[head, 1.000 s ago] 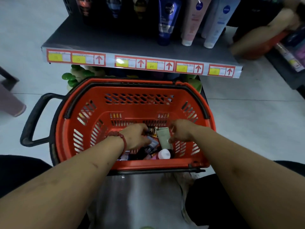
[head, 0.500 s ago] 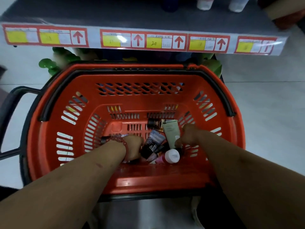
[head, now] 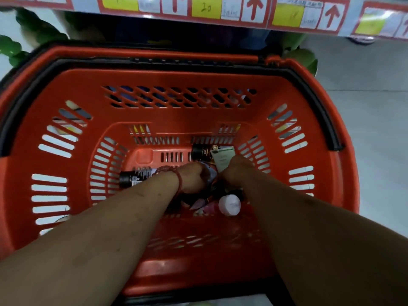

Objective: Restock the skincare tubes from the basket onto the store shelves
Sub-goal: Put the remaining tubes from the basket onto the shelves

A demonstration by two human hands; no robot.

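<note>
Both my hands reach deep into the red plastic basket, where several skincare tubes lie on its floor. My left hand, with a red band at the wrist, is curled round a grey-blue tube. My right hand grips a pale green tube by its lower end. A black tube lies to the left of my left wrist and another black tube lies at the far side. A pink tube with a white cap rests under my right forearm.
The shelf edge with yellow price tags and red arrows runs across the top, just beyond the basket. Green items sit on the lower shelf at the left and right behind the basket. Grey floor tiles lie to the right.
My head has dropped closer to the basket, so the shelf with standing tubes has left the view. Both hands have gone deeper and closed on tubes.
</note>
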